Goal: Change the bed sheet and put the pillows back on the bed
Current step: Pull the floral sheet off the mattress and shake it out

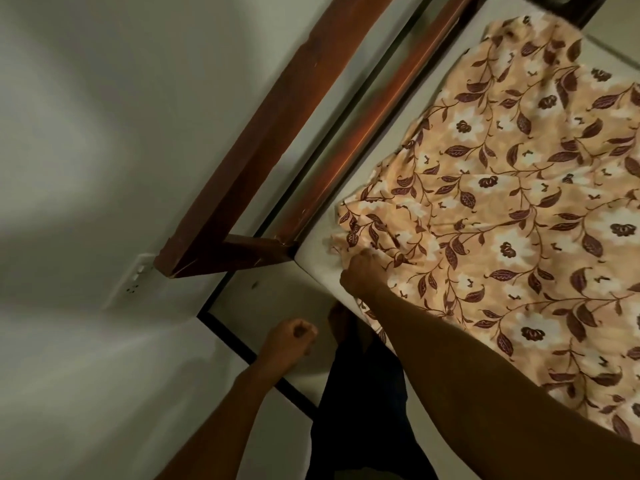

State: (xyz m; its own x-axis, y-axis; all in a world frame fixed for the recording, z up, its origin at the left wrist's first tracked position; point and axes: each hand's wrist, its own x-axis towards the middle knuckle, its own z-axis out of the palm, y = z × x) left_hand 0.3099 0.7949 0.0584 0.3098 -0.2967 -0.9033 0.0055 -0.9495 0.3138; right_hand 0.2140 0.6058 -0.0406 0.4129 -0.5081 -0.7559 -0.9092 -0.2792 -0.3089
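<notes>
Mattress corner (313, 268), sheet (502, 202) in right hand (360, 277)

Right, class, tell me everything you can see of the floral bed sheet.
The floral sheet is thin peach cloth printed with white flowers and maroon leaves on vines. It lies rumpled and loosely spread on the white mattress, leaving a bare strip beside the wooden frame. The right hand grips its bunched corner.

Home bedroom: wooden bed frame (242, 161), mattress (320, 268), floral sheet (519, 202).
</notes>
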